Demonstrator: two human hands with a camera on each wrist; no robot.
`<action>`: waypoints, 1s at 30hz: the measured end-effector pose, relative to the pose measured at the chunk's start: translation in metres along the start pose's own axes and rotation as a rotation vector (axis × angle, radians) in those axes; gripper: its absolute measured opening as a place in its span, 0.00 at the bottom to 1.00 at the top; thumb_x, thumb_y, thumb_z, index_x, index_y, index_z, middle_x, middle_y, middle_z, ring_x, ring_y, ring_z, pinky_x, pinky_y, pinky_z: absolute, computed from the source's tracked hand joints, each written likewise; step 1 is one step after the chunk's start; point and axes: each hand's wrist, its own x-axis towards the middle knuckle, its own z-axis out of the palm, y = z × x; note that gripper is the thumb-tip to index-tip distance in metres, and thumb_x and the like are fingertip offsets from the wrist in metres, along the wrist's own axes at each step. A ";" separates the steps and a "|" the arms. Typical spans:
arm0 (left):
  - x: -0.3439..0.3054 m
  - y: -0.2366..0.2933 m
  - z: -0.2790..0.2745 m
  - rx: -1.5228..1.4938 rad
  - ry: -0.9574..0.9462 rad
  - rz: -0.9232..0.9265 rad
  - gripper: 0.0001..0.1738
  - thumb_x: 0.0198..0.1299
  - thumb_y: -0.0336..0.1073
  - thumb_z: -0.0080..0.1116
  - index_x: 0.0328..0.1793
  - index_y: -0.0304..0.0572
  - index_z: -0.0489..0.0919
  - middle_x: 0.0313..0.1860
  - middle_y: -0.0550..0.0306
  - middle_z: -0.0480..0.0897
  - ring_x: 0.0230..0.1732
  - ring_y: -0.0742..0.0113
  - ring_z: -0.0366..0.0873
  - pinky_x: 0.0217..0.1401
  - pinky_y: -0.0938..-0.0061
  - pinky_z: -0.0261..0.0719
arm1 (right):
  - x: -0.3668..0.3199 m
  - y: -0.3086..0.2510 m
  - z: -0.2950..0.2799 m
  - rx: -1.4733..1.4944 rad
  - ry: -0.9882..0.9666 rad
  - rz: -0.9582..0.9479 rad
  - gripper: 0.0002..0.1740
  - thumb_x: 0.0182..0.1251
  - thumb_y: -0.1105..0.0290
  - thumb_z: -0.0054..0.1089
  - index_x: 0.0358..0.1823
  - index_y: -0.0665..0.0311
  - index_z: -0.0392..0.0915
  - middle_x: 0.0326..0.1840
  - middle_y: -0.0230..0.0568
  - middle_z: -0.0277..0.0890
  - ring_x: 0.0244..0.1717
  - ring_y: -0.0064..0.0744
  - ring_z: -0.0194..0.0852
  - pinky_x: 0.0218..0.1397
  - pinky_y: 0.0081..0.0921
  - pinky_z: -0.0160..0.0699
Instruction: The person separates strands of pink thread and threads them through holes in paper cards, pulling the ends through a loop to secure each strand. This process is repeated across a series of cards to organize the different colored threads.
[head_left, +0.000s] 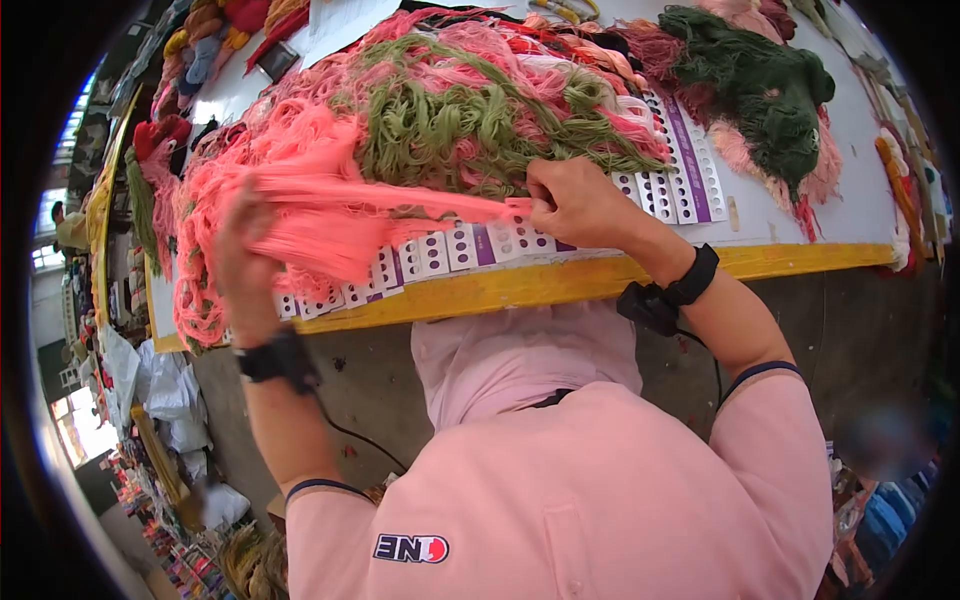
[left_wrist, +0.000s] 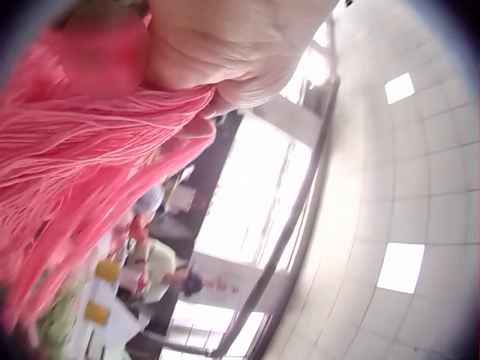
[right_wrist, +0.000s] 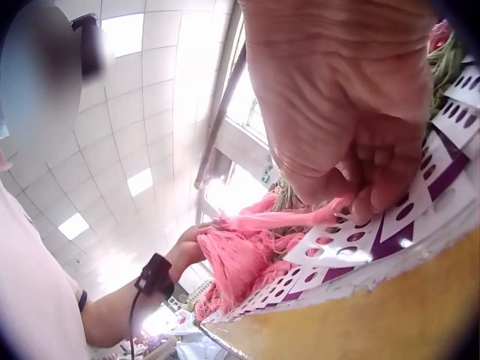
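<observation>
Coral-pink yarn (head_left: 320, 215) stretches between the two hands over the table's front edge, fanned wide at the left and narrowed to a thin bundle at the right. My left hand (head_left: 245, 245), blurred in the head view, grips the wide part; loose strands (left_wrist: 90, 150) hang from it in the left wrist view. With curled fingers, my right hand (right_wrist: 352, 112) pinches the narrow end close over white punched cards (right_wrist: 337, 240). Beyond the hands lies a heap of tangled pink yarn with olive-green yarn (head_left: 440, 125) across it.
Dark green yarn (head_left: 775, 100) lies over paler pink yarn at the table's right. White cards with purple stripes (head_left: 690, 160) and rows of holes line the front, partly under the heap. A yellow edge (head_left: 600, 283) borders the table. White bags (head_left: 175, 390) stand at the lower left.
</observation>
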 end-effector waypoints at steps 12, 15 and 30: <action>-0.047 -0.097 0.117 0.838 -0.230 -0.123 0.12 0.69 0.33 0.54 0.52 0.38 0.83 0.26 0.72 0.69 0.23 0.82 0.60 0.24 0.84 0.58 | 0.003 -0.011 0.024 -0.116 0.113 -0.290 0.08 0.58 0.75 0.61 0.38 0.67 0.74 0.30 0.47 0.75 0.33 0.48 0.77 0.38 0.39 0.75; -0.051 -0.144 0.131 0.757 -0.200 -0.141 0.10 0.68 0.32 0.56 0.49 0.35 0.84 0.23 0.72 0.69 0.23 0.84 0.61 0.24 0.84 0.58 | 0.002 -0.008 0.008 0.068 -0.047 -0.181 0.09 0.57 0.73 0.63 0.37 0.66 0.74 0.35 0.48 0.74 0.36 0.54 0.77 0.39 0.45 0.75; -0.042 -0.144 0.125 0.533 -0.403 -0.255 0.09 0.64 0.35 0.61 0.42 0.35 0.82 0.22 0.73 0.71 0.22 0.87 0.62 0.23 0.86 0.61 | 0.001 0.003 0.011 0.192 -0.026 -0.162 0.11 0.59 0.76 0.61 0.42 0.66 0.71 0.30 0.40 0.74 0.30 0.32 0.74 0.35 0.30 0.72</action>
